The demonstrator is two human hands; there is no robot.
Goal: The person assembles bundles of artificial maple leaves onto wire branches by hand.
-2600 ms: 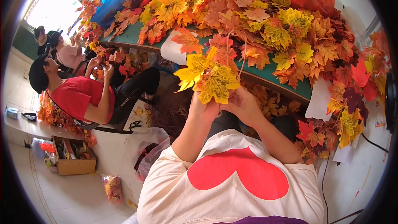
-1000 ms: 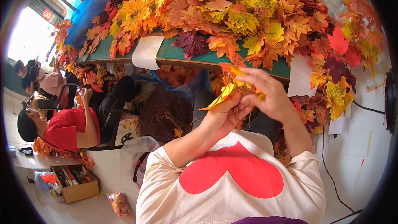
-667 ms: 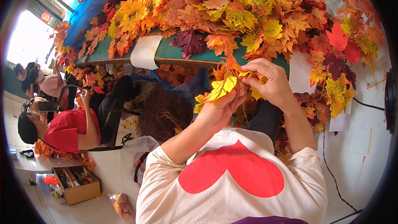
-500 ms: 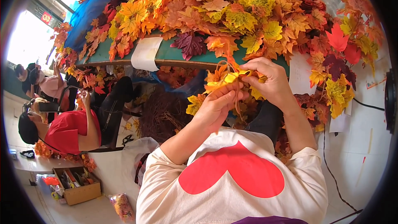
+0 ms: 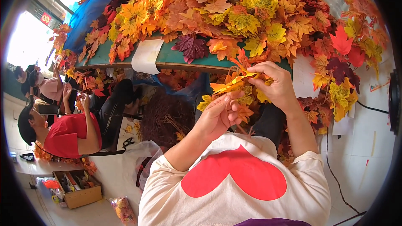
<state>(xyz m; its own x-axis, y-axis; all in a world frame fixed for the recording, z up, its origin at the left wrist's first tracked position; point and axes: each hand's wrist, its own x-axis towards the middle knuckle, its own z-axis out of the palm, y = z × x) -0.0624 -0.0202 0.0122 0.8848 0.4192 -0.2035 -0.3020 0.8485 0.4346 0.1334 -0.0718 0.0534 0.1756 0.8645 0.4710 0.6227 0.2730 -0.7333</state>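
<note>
Above my lap I hold a bunch of artificial maple leaves, orange and yellow, on a thin brown stem. My right hand pinches the bunch from the right between thumb and forefinger. Below and to the left, my left hand has curled fingers, its thumb and fingertips closed at the lower edge of the leaves. The stem's loose end shows under the bunch, near my shirt. More yellow and orange leaves hang just behind my fingers and partly hide where the stem runs.
A green table ahead carries a large heap of artificial leaves. Dark brown twigs lie piled below it. At left sit co-workers, the closest in a red shirt. A cardboard box stands on the floor at lower left.
My left hand has shifted slightly down from the bunch, its fingers more curled. The brown loop of stem has dropped lower. My right hand stays at the leaves, which now fan out more.
</note>
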